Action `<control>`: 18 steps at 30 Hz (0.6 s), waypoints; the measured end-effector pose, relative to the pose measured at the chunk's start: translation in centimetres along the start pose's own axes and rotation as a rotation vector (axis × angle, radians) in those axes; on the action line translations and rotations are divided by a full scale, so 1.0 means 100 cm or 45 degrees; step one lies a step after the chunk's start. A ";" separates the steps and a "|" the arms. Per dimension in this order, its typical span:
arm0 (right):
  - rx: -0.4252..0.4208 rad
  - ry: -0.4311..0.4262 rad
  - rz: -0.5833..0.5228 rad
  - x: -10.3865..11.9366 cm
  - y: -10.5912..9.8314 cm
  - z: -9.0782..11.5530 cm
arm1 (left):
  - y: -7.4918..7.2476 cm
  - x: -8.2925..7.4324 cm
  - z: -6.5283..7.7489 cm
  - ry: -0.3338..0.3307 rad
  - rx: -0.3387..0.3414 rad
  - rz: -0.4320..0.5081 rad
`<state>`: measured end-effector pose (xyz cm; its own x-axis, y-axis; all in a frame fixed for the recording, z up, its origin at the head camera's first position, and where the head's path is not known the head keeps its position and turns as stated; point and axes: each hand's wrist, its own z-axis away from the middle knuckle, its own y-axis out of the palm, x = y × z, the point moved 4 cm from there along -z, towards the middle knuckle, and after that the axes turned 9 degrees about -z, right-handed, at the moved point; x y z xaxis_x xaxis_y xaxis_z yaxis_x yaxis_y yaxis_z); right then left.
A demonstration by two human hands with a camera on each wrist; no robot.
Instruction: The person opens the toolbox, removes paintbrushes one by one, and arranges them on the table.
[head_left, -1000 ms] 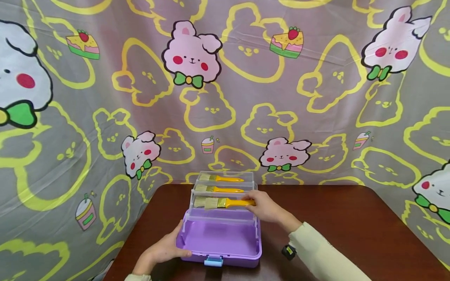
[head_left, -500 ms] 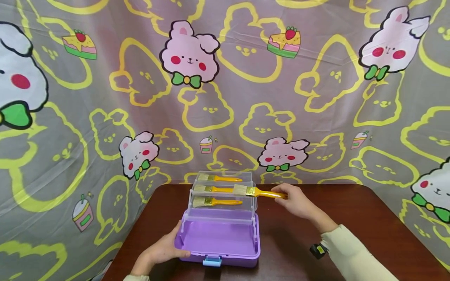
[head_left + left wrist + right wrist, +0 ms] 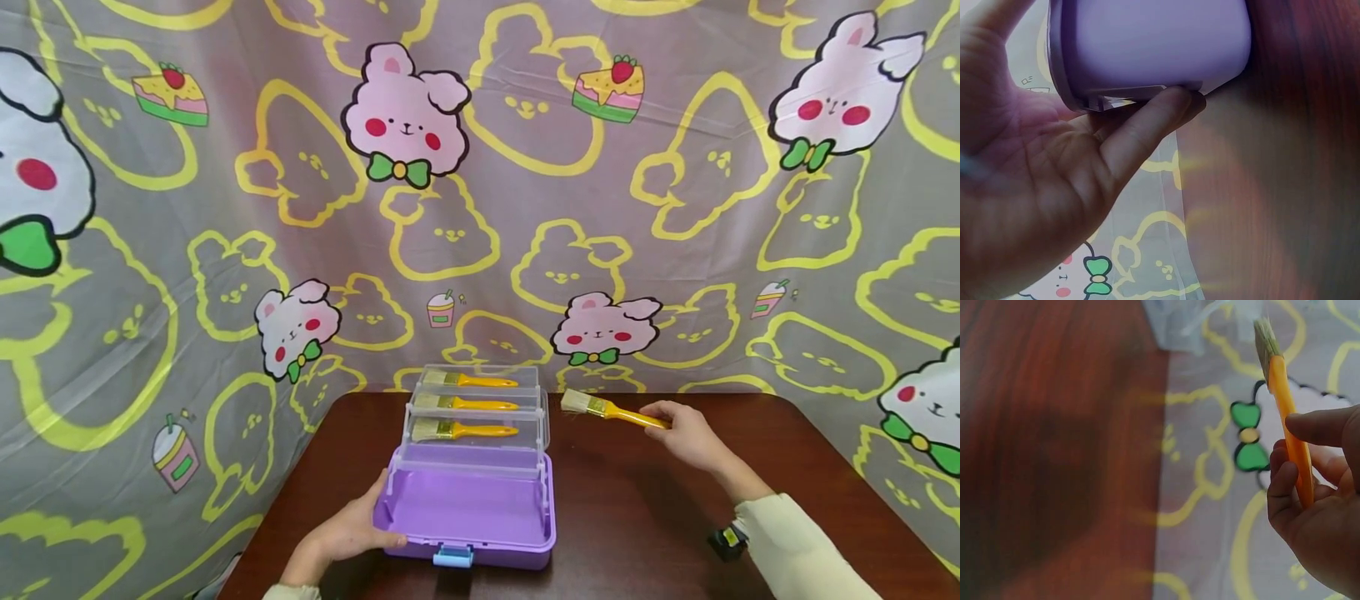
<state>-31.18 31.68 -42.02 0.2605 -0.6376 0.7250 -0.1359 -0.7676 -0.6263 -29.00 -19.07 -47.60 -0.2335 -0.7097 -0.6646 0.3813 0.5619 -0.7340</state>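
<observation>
My right hand (image 3: 693, 437) pinches the orange handle of a paintbrush (image 3: 626, 414) between thumb and fingers, held over the table to the right of the box. Its pale bristles point left and away. The right wrist view shows the thumb and curled fingers around the handle of that paintbrush (image 3: 1294, 450). My left hand (image 3: 348, 529) grips the near left corner of an open purple toolbox (image 3: 513, 556), thumb at the front rim. Clear stepped trays (image 3: 528, 435) rise at its back, holding three similar brushes, one per tier; the lowest one (image 3: 483, 431) lies bristles left.
A blue latch (image 3: 453, 557) hangs on the toolbox's front. Brown tabletop (image 3: 637, 517) extends to the right of the box. A patterned curtain (image 3: 495, 200) hangs behind and at both sides. A small black object (image 3: 727, 542) shows by the right sleeve.
My right hand has drawn the paintbrush away from in front of the lowest tray, moving right, clear of the toolbox. The left hand stays on the toolbox corner.
</observation>
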 end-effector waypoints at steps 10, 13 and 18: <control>-0.017 0.121 0.058 -0.043 0.010 0.016 | 0.000 -0.001 0.002 -0.030 0.013 0.015; -0.031 0.153 0.080 -0.052 0.015 0.019 | 0.001 0.000 0.001 -0.039 0.013 0.012; -0.037 0.211 0.072 -0.060 0.023 0.023 | 0.001 0.000 0.001 -0.002 0.015 0.017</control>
<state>-30.85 33.93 -48.48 0.0912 -0.6796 0.7279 -0.1742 -0.7305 -0.6603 -28.87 -19.06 -47.64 -0.2274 -0.7029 -0.6740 0.3949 0.5660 -0.7236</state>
